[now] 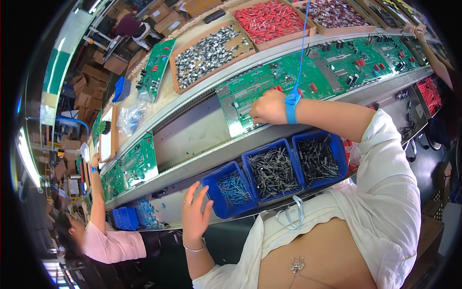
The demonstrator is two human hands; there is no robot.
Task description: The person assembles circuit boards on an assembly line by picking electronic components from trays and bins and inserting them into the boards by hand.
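Right hand [268, 108] fingers curled together, tips pressed on near edge of green circuit board [250, 91]; any part held hidden. Left hand [195, 212] fingers spread apart, empty, touching left blue bin [211, 185] of small blue parts. Board partly populated, many slots bare

Left hand [195, 212] open, fingers spread; right hand [269, 108] curled, extended.
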